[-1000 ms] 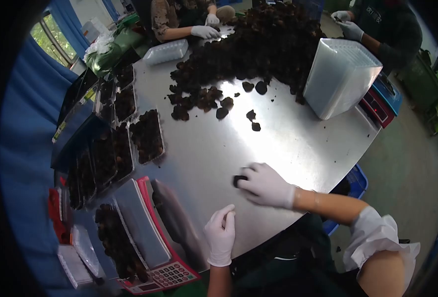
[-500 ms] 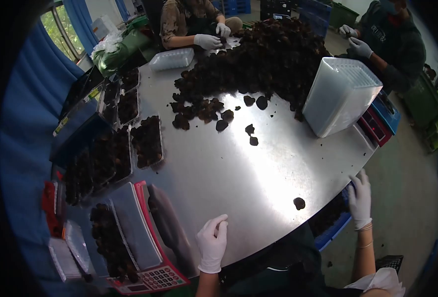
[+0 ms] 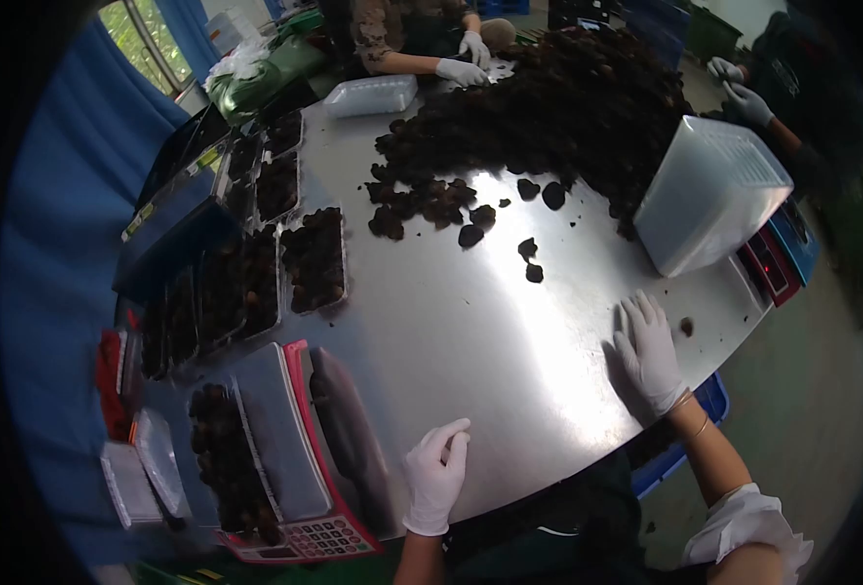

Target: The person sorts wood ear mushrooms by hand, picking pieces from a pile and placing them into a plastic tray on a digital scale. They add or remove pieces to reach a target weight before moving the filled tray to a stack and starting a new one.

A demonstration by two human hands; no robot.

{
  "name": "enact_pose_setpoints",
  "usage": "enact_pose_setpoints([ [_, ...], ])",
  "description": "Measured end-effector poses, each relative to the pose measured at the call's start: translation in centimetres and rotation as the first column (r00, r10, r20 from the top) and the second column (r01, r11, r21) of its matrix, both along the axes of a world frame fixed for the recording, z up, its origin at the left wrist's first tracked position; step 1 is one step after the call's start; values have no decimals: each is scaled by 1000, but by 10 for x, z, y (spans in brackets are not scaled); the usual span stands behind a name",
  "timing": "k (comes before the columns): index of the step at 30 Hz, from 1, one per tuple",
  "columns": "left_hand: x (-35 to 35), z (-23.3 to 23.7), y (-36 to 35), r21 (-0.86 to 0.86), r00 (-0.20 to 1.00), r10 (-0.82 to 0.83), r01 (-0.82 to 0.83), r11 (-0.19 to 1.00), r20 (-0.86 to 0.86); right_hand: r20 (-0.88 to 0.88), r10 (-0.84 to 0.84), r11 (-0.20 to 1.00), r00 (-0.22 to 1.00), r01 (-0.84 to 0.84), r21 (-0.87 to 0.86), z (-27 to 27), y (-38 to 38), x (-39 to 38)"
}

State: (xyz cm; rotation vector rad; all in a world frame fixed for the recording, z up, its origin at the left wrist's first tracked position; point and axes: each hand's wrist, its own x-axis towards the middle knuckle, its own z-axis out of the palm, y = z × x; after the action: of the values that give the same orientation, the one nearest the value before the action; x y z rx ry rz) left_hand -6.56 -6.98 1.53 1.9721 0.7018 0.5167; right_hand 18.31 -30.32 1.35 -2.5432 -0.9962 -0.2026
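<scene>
Across the smooth steel table (image 3: 431,361), a rough dark heap (image 3: 558,112) sits at the far side, probably for shared reach; clear plastic trays (image 3: 695,205) nest tightly, likely saving room. Right hand (image 3: 654,359) spread wide, nothing seen in it, one blurred dark piece (image 3: 686,327) just beside; left hand (image 3: 436,478) loosely curled, contents can't be told.

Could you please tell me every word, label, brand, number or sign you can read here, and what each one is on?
No text is clearly legible.
Pink-edged scale: the keypad markings are too small to read.
Red scale at right: its lit display is too blurred.
Co-worker's dark top: pale lettering shows faintly, unreadable.
</scene>
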Motion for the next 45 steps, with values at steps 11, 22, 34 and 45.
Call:
enact_pose_setpoints([
  [11, -1, -3, 4, 4, 998, -17, 18, 1000, -59, 58, 117, 989, 991, -122, 86, -22, 306, 140],
  [22, -3, -10, 6, -41, 999, -40, 40, 998, -2, -265, 423, 905, 866, -420, 71, 10, 229, 130],
  [34, 17, 7, 2, 458, 937, 22, 149, 876, -348, -264, 127, 991, 956, -130, 4, 37, 3, 14],
  [45, 239, -41, 39, 619, 907, -84, 347, 704, -413, -98, -264, 840, 960, 279, 466, 1, -99, -15],
])
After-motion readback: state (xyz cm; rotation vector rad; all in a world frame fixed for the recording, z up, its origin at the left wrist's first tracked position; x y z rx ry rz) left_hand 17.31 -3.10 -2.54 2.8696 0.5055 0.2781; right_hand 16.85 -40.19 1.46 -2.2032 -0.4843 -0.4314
